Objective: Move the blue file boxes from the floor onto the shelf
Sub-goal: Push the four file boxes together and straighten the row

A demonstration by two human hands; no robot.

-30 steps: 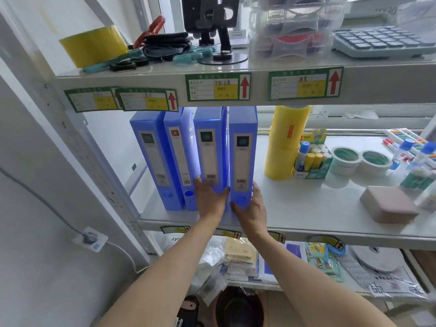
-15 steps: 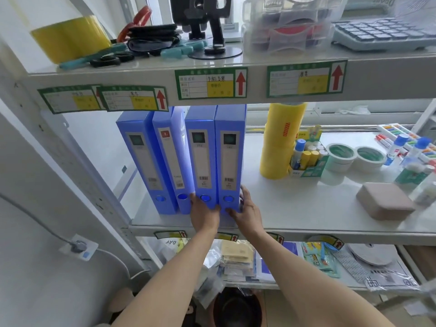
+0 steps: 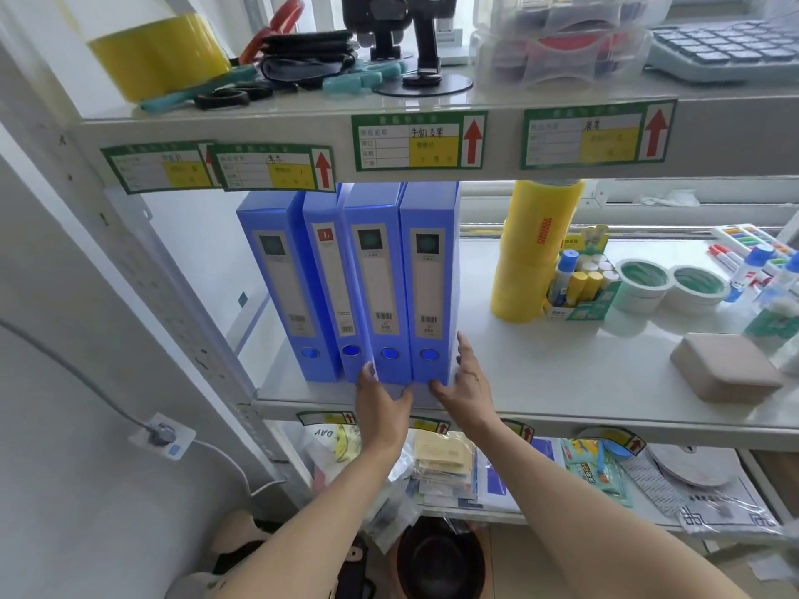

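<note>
Several blue file boxes stand upright side by side at the left of the middle shelf (image 3: pixel 562 373); the two rightmost are the third box (image 3: pixel 377 278) and the fourth box (image 3: pixel 430 278). My left hand (image 3: pixel 382 406) is at the foot of the third box, fingers spread, fingertips touching its bottom front edge. My right hand (image 3: pixel 469 378) rests against the fourth box's lower right corner, fingers flat along its side, thumb at its front. Neither hand lifts a box.
A tall stack of yellow tape rolls (image 3: pixel 529 252) stands just right of the boxes, then a glue-stick carton (image 3: pixel 579 287), two white tape rolls (image 3: pixel 644 285) and a beige box (image 3: pixel 726 367). The upper shelf (image 3: pixel 302 127) hangs close above the boxes' tops.
The two rightmost boxes have slid back into line with the others. Both hands have moved from the boxes' lower fronts down to their bottom edges.
</note>
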